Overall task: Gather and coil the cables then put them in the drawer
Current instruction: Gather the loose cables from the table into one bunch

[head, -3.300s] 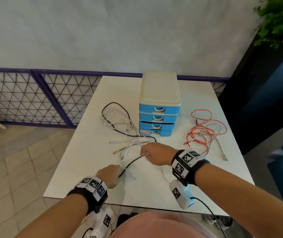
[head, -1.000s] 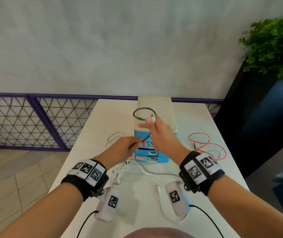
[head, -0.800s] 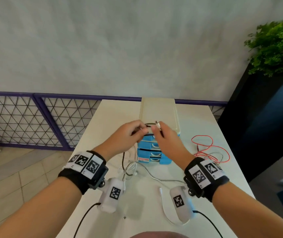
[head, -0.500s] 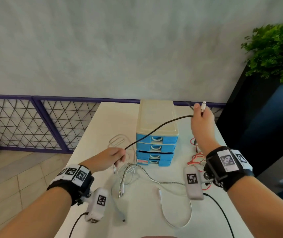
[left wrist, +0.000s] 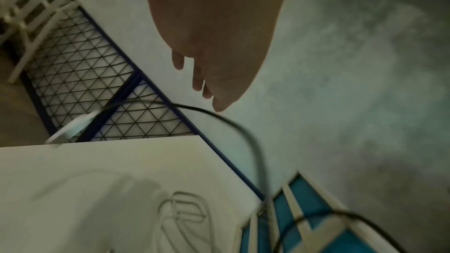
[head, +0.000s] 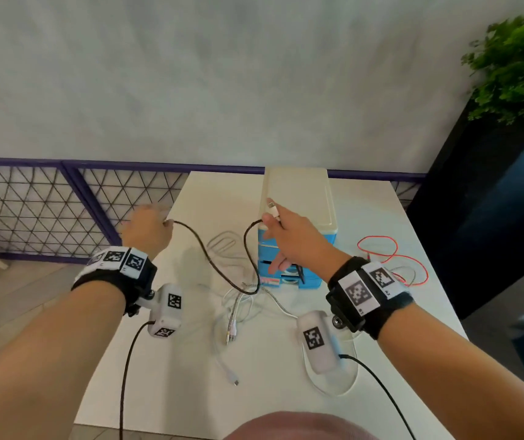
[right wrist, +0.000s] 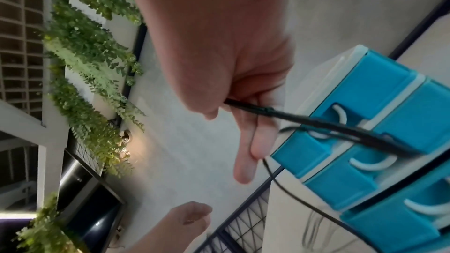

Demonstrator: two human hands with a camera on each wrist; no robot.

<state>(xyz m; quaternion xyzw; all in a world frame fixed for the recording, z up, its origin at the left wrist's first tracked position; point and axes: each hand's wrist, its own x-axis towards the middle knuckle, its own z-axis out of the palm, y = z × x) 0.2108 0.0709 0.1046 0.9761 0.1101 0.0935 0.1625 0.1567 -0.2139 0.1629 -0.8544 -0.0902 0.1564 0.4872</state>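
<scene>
A black cable [head: 213,265] hangs in a slack loop between my two hands above the white table [head: 222,192]. My left hand [head: 159,222] holds it at the left, over the table's left edge. In the left wrist view the cable [left wrist: 243,132] runs past the fingertips [left wrist: 207,93] to a white plug [left wrist: 70,130]. My right hand [head: 271,219] pinches the other end, its white plug [head: 271,209] sticking up, in front of the blue drawer unit [head: 298,192]. The right wrist view shows thumb and fingers [right wrist: 243,170] holding the cable [right wrist: 316,120] beside the shut drawers [right wrist: 365,141].
Several white and silver cables [head: 238,300] lie tangled on the table below the loop. A red cable [head: 390,258] lies right of the drawer unit. A purple mesh fence [head: 63,204] runs behind the table, and a dark planter with greenery [head: 514,74] stands at the right.
My right hand came down and left from its high stretch to the drawer unit's front. My left hand rose and moved left. The taut black cable now sags in a loop.
</scene>
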